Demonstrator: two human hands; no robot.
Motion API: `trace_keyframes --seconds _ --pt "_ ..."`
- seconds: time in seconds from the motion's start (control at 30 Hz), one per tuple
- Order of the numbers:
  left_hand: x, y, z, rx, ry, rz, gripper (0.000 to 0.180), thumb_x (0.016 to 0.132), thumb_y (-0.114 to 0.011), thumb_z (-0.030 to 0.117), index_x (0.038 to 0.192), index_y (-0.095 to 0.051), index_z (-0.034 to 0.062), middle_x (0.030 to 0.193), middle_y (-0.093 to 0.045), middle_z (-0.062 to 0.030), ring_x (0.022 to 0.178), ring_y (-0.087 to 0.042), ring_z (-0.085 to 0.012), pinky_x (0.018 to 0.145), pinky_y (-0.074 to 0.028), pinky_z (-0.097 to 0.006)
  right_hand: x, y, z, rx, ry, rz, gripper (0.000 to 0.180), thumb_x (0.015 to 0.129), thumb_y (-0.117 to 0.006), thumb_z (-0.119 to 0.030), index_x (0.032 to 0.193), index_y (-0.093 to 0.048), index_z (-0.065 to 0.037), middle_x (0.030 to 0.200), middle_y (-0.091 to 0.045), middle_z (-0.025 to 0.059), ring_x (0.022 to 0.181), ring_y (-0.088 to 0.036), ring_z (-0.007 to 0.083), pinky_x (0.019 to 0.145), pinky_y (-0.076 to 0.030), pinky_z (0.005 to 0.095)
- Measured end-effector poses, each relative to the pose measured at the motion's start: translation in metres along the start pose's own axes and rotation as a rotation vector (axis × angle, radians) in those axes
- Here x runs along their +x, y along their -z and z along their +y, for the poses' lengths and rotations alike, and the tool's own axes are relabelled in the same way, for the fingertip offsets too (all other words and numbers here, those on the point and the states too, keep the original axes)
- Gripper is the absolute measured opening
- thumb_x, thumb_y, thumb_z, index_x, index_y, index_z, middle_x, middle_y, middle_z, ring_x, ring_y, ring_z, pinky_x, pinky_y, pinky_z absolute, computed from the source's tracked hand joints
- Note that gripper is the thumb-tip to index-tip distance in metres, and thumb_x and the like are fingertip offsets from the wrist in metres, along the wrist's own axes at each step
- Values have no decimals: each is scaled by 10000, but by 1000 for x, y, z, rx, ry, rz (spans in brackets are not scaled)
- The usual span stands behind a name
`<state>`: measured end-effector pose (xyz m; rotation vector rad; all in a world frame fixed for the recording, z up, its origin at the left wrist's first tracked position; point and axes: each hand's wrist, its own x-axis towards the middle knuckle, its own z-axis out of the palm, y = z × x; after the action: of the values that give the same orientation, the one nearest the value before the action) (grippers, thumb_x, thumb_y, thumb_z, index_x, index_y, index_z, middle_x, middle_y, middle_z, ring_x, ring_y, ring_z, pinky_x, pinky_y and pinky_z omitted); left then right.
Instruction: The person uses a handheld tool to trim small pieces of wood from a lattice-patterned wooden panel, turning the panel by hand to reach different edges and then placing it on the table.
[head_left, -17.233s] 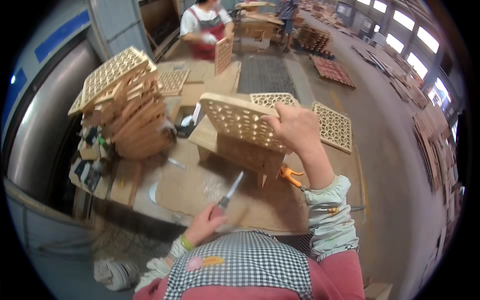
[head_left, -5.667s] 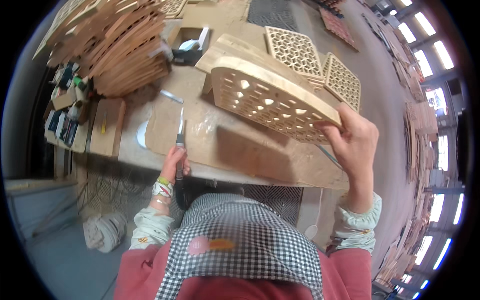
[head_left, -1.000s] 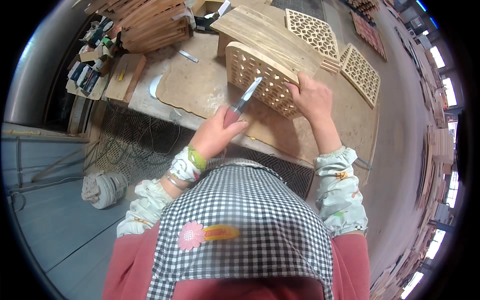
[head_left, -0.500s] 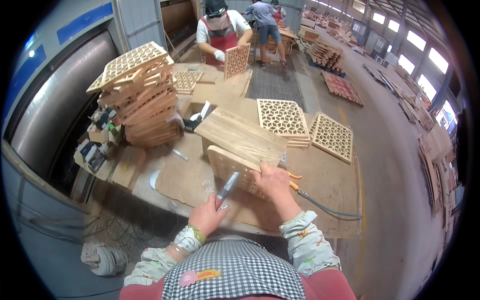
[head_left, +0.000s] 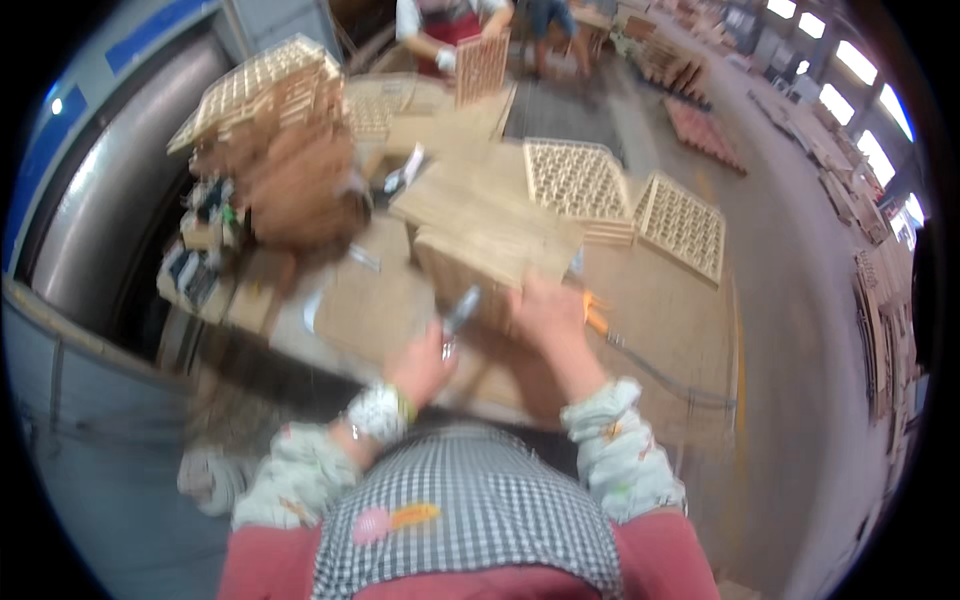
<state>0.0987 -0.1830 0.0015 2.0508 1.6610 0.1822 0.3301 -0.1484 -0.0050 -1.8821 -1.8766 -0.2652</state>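
My left hand point(head_left: 422, 362) is closed around the handle of a flat-bladed knife point(head_left: 462, 308), its pale blade pointing up and away toward the work. My right hand point(head_left: 548, 312) grips the near right corner of a wooden lattice panel point(head_left: 465, 275), thumb on the near face. That panel stands on edge, tilted against a wooden board point(head_left: 480, 205) that rests on a support behind it. The blade is close to the panel's near face; blur hides whether they touch. Just right of my right hand lies an orange air blow gun point(head_left: 596, 315) with a grey hose.
Lattice panels point(head_left: 578, 180) are stacked at the right of the workbench point(head_left: 670, 350), beside a single panel point(head_left: 682, 226). A tall stack of panels point(head_left: 290, 180) stands at the left, near small boxes point(head_left: 195, 270). Across the bench a co-worker holds another lattice panel point(head_left: 481, 70).
The whole view has shifted and blurred, with the bench sitting higher in the picture. My hands keep their holds on the knife and the panel, whose near face now shows less.
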Motion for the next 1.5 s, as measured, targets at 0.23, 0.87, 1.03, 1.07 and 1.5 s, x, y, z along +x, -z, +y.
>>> trace_keyframes --seconds 0.23,0.87,1.03,1.07,1.5 --pt "30 -8 7 27 -96 116 334 999 -633 349 1159 -498 89 860 -741 -202 784 -716 -443 694 -554 -575 0 5 -6 -39 62 50 360 915 -747 -437 830 -643 -103 677 -709 121 631 -714 329 579 -560 451" --pt "-9 26 -16 -326 24 43 454 1017 -583 467 1106 -622 23 968 -721 -237 925 -696 -432 805 -535 -477 -2 13 -8 -81 61 -1 388 923 -744 -454 850 -615 -95 672 -695 149 649 -714 363 587 -562 479" --pt "4 8 -30 -416 -59 95 436 1038 -578 447 1082 -608 13 859 -681 -188 781 -673 -354 723 -532 -429 -7 16 -12 -104 65 -50 366 914 -748 -436 880 -619 -94 683 -703 133 656 -715 351 595 -562 468" --pt "6 1 -36 -458 -93 109 433 1039 -581 448 1077 -604 17 816 -667 -167 712 -665 -318 673 -532 -410 -6 15 -12 -103 69 -57 363 913 -748 -435 882 -620 -96 685 -704 131 658 -716 349 596 -562 467" --pt "26 24 -50 -1369 225 -815 498 1110 -427 558 1237 -568 98 686 -515 3 485 -407 -57 401 -347 -232 -1 17 -1 -143 78 -132 367 974 -668 -491 1041 -677 -129 742 -725 146 701 -717 371 617 -546 485"
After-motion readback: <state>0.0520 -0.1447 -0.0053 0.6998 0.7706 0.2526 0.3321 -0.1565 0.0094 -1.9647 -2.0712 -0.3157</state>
